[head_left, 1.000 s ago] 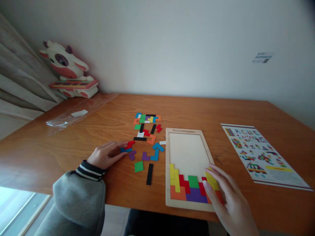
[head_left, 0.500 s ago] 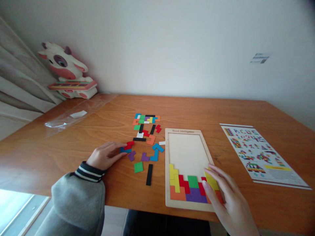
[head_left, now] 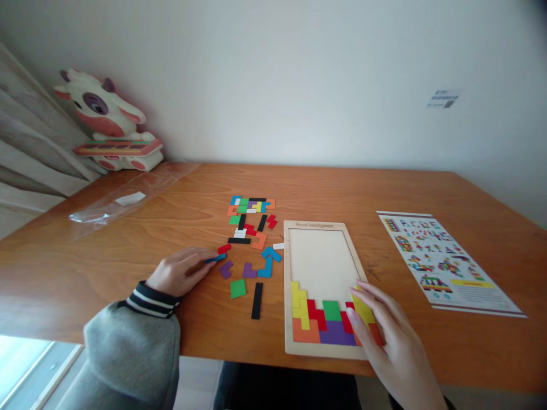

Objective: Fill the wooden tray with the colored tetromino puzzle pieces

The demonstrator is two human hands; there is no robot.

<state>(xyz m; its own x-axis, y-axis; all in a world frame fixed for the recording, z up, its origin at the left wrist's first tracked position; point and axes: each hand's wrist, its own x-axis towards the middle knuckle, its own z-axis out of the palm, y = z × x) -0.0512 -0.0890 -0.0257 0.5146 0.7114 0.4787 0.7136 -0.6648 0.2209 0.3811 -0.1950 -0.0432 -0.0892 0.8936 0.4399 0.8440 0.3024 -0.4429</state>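
In the head view, my left hand (head_left: 177, 272) pinches a blue puzzle piece (head_left: 216, 258) at its fingertips, the piece tilted on the table. A red piece (head_left: 224, 249) lies just beyond it, with a purple piece (head_left: 226, 269) close on the right. My right hand (head_left: 393, 333) lies over the lower right edge of the wooden puzzle board (head_left: 288, 256), thumb and fingers apart. Its fingers partly cover a yellow piece (head_left: 362, 310) in the tray. Yellow, orange, red, green and purple pieces fill the board's near end; bare wood shows above them.
Several loose pieces, such as a black bar (head_left: 257, 300) and a green square (head_left: 238, 288), lie between my left hand and the board. A printed pattern sheet (head_left: 448, 267) is at the right. Back left are a clear plastic bag (head_left: 106, 208) and a cow toy keyboard (head_left: 111, 122).
The blue piece has been tipped up in my left fingers and come away from the red piece, which stays on the table. My right hand keeps its place on the board. The view shifts slightly.
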